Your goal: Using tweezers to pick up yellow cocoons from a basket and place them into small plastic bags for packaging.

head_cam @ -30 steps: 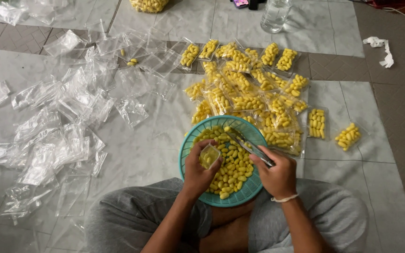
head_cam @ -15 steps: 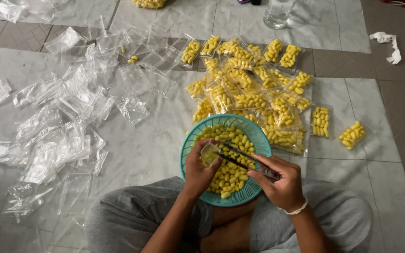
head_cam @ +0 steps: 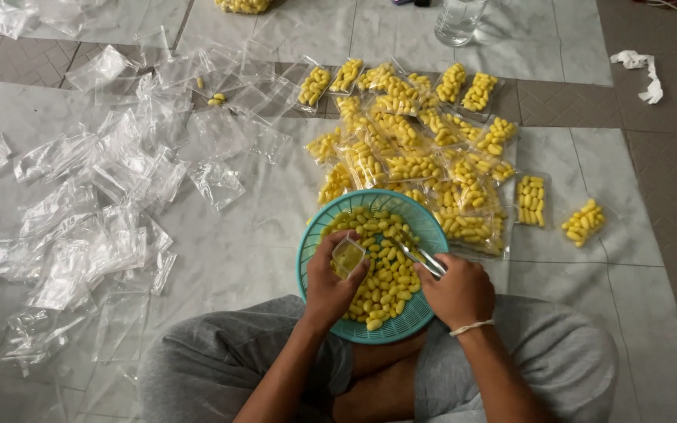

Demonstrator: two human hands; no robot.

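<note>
Left hand (head_cam: 331, 283) grips a small clear plastic bag (head_cam: 348, 256) over the round teal plastic basket (head_cam: 425, 223) of yellow cocoons (head_cam: 385, 282); right hand (head_cam: 457, 291) clasps metal tongs (head_cam: 419, 256), tips among them.

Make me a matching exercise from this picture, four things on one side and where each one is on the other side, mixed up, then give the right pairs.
Things:
1. teal basket
2. empty clear bags
3. glass jar
4. metal tongs

Places:
A. top edge of the view, beyond the filled bags
B. in the right hand, over the yellow pieces
C. on the person's lap
D. spread over the floor on the left

Pairs: 1-C, 2-D, 3-A, 4-B
</note>
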